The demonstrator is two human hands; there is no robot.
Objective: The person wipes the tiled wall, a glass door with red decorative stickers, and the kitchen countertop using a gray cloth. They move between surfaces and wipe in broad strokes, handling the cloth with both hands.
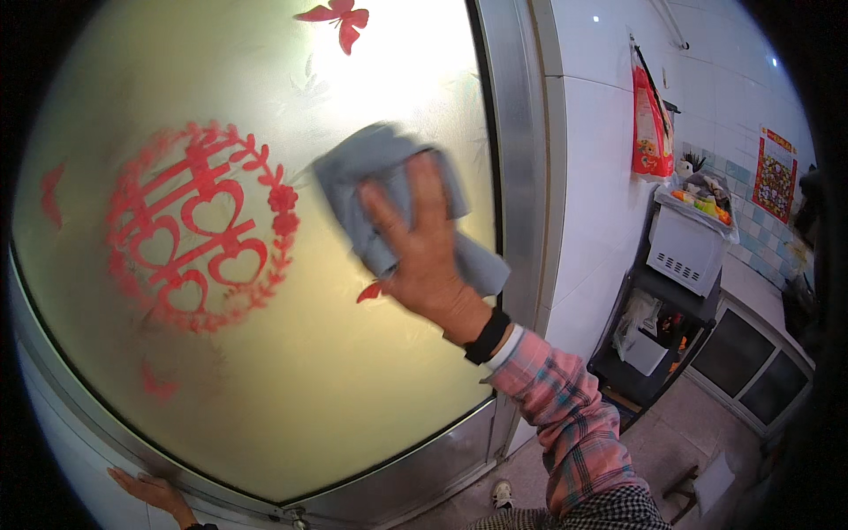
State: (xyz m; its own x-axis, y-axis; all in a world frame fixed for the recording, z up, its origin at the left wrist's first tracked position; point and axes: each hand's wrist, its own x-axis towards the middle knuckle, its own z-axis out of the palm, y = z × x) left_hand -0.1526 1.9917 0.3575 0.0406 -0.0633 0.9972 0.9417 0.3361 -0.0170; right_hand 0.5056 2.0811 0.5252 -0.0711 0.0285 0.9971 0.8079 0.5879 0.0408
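A folded grey cloth (371,199) lies pressed to the frosted glass pane (318,384), under the spread fingers of my right hand (427,245). The cloth and fingertips are blurred. Part of a red sticker (369,292) shows just below the cloth. Left of it on the glass is a round red double-happiness decal (199,225) with hearts and a leafy wreath. At the lower left, my left hand (151,491) reaches along the metal door frame (112,440), fingers extended, with no object in it. I cannot tell whether it touches the frame.
A red bag (650,126) hangs on the white tiled wall. Beyond stands a black shelf rack (686,301) bearing a white ventilated appliance (686,248) topped with colourful packets. A small stool (705,483) is on the floor at lower right. A metal door handle (298,519) sits at the bottom.
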